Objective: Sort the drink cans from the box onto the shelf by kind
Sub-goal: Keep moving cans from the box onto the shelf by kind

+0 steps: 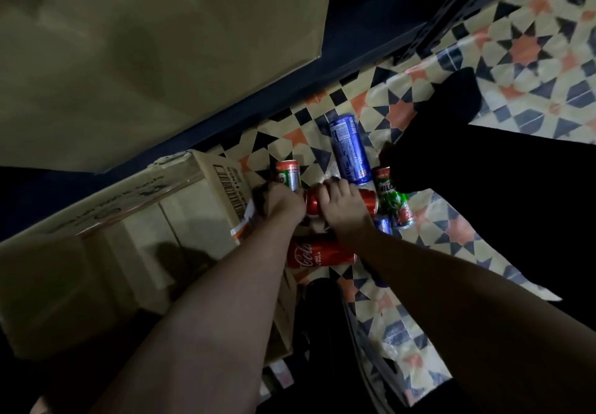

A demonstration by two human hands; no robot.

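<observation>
Several drink cans lie on the patterned floor mat beside an open cardboard box. My right hand curls over a red cola can lying on its side. My left hand is at that can's left end by the box corner, fingers curled; what they hold is hidden. Around them lie a long blue can, a green Milo can, a second Milo can and a Coca-Cola can. A small blue can peeks from under my right wrist.
A large brown carton fills the upper left, on a dark blue shelf frame with a perforated upright. A black-clothed leg lies across the mat right of the cans. The scene is dim.
</observation>
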